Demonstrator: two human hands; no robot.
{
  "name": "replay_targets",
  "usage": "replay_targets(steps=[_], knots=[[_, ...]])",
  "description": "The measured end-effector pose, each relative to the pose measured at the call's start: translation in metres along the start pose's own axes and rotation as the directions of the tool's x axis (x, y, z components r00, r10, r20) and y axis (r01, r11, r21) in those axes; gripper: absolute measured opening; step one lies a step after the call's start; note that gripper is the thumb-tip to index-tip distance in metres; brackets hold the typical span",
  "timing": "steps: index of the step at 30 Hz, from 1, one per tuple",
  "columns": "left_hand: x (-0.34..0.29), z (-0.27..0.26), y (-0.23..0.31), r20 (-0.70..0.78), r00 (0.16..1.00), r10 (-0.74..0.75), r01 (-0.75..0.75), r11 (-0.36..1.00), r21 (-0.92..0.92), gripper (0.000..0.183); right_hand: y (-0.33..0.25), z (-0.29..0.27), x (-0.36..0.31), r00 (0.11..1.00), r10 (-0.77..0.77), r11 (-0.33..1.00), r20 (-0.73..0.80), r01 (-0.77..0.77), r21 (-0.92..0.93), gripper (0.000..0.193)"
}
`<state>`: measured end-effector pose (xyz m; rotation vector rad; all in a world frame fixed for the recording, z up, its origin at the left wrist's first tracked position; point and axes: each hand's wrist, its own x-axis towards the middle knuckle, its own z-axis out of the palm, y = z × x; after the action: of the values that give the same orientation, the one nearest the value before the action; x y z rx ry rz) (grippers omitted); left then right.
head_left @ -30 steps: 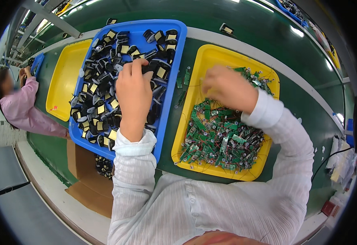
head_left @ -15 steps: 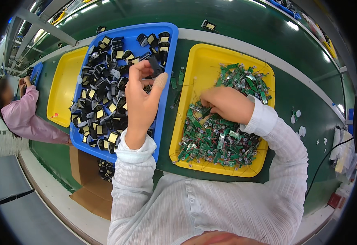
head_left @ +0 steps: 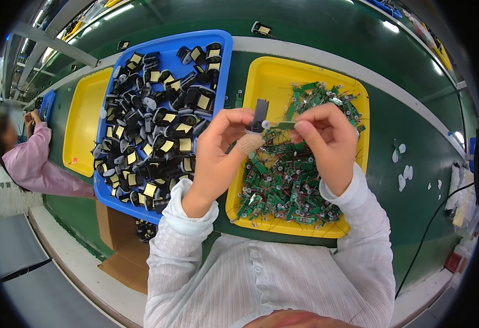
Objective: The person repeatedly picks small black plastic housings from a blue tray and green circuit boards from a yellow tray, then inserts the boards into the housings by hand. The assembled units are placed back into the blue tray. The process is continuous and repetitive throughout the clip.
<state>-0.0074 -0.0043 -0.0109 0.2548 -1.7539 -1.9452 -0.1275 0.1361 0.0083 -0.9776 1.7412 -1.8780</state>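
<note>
One black housing and one green circuit board raised over the yellow tray. The left hand (head_left: 220, 156) pinches the black housing (head_left: 260, 112) upright between thumb and fingers, above the left edge of the yellow tray (head_left: 266, 74); the right hand (head_left: 333, 143), a little apart from it, grips the green circuit board (head_left: 285, 125) by its right end, the other end pointing toward the housing. One part of each kind is thus out of the trays; the two appear unjoined, though whether they touch cannot be told. Much remains: loose housings (head_left: 157, 131) crowd the blue tray (head_left: 225, 71) to its near edge, and wired boards (head_left: 305, 188) fill the yellow tray from its near edge toward its far right corner. Both trays rest on the green counter (head_left: 403, 136). No finished pair can be made out.
</note>
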Motion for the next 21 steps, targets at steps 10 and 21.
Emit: replay_targets(steps=[10, 21], knots=[[-0.0049, 0.006, 0.0047, 0.007, 1.0, -0.011, 0.011, 1.0, 0.023, 0.028, 0.0034, -0.0086, -0.002, 0.69, -0.666, 0.499, 0.283, 0.695, -0.518, 0.025], [-0.006, 0.0057, 0.0021, -0.039, 0.998, 0.057, -0.057, 0.998, -0.005, 0.029, 0.0027, -0.0077, -0.0094, 0.73, -0.603, 0.536, 0.323, 0.67, -0.514, 0.022]])
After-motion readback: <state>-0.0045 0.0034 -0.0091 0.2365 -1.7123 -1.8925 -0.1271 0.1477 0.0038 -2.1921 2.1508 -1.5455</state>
